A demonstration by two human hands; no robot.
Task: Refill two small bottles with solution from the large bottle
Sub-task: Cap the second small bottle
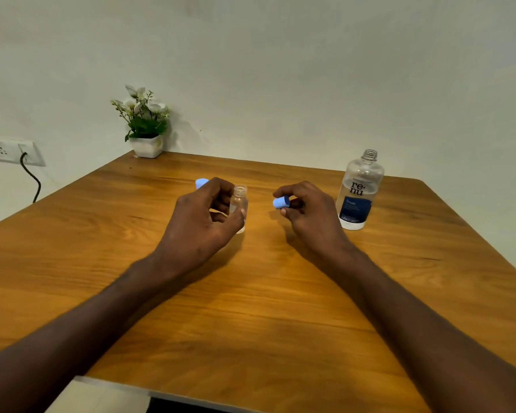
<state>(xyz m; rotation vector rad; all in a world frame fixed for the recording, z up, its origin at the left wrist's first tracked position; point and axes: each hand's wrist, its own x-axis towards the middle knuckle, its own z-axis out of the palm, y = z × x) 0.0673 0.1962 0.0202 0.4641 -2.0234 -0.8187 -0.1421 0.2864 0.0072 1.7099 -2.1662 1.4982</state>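
A small clear bottle [239, 204] stands uncapped near the middle of the wooden table [251, 308]. My left hand [203, 225] is curled around it, thumb and fingers on its sides. A light blue cap [201, 183] peeks out behind that hand; the bottle under it is hidden. My right hand [307, 216] pinches another light blue cap [280, 202] between thumb and fingers, a short way right of the open small bottle. The large clear bottle [358, 190] with a dark blue label stands uncapped to the right of my right hand.
A white pot with white flowers [145, 126] sits at the table's far left corner by the wall. A wall socket with a black cable [27, 162] is at the left. The table's near edge runs across the bottom left.
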